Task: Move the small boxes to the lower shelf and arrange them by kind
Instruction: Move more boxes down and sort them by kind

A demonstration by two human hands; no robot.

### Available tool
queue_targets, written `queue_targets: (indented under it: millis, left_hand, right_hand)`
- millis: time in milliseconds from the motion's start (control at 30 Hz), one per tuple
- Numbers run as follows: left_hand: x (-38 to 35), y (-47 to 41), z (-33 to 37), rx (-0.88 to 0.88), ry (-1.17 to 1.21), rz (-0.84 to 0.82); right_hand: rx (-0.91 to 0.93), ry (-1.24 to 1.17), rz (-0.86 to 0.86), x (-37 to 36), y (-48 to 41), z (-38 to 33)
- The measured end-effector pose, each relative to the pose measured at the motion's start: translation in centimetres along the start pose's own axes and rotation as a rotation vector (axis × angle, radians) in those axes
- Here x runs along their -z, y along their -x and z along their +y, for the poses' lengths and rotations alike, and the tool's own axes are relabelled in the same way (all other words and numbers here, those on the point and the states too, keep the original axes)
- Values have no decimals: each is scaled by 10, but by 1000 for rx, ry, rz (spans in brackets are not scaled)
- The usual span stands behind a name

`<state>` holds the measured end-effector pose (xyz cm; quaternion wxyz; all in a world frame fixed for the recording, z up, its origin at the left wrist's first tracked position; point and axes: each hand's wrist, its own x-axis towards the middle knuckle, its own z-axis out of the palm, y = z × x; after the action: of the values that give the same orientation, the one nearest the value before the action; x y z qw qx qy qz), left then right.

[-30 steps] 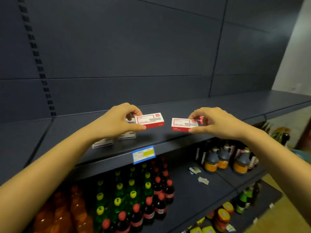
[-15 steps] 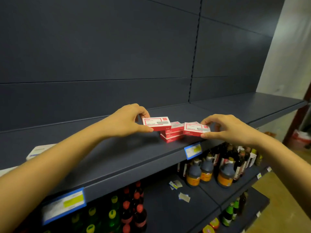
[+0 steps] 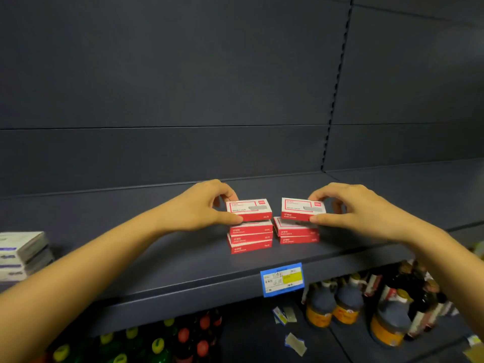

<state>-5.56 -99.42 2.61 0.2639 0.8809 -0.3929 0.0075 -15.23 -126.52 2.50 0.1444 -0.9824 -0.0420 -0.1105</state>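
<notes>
Over stacks, boxes (long axis sideways)

Dark shelf, left stack of red boxes and right stack of red boxes set just apart mid-shelf, blurred pile of possibly grey-white boxes at left, blue price label fixed on front lip.

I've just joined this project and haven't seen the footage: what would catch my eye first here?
Brightest are the red-and-white boxes mid-frame on the dark shelf: the left hand pinches the left box at the top of the left stack, and the right hand pinches the right box at the top of the right stack. Next comes the blue-and-yellow price tag on the shelf's front edge, with dark bottles below it to the right.
</notes>
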Motion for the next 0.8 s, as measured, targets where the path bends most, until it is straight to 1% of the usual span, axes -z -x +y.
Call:
queue_targets:
  millis: [100, 233, 300, 367, 433, 500, 600, 800]
  left_hand:
    - [-7, 6, 1, 87, 46, -7]
    - [-14, 13, 7, 139, 78, 63]
    - [-15, 19, 10, 176, 63, 118]
    - [-15, 28, 14, 206, -8, 221]
    - [-10, 40, 16, 219, -86, 336]
    - [-4, 56, 19, 241, -183, 413]
    - [6, 83, 22, 324, -346, 452]
    - [24, 150, 26, 494, -508, 528]
  right_hand:
    - [69, 9, -32, -1, -9, 7]
    - [142, 12, -89, -6, -19, 16]
    - [172, 7, -158, -10, -23, 19]
    - [203, 6, -196, -10, -26, 20]
    - [246, 1, -151, -5, -29, 17]
    - [328, -27, -83, -1, -32, 6]
    - [467, -61, -21, -3, -40, -19]
    - [669, -105, -8, -20, -49, -88]
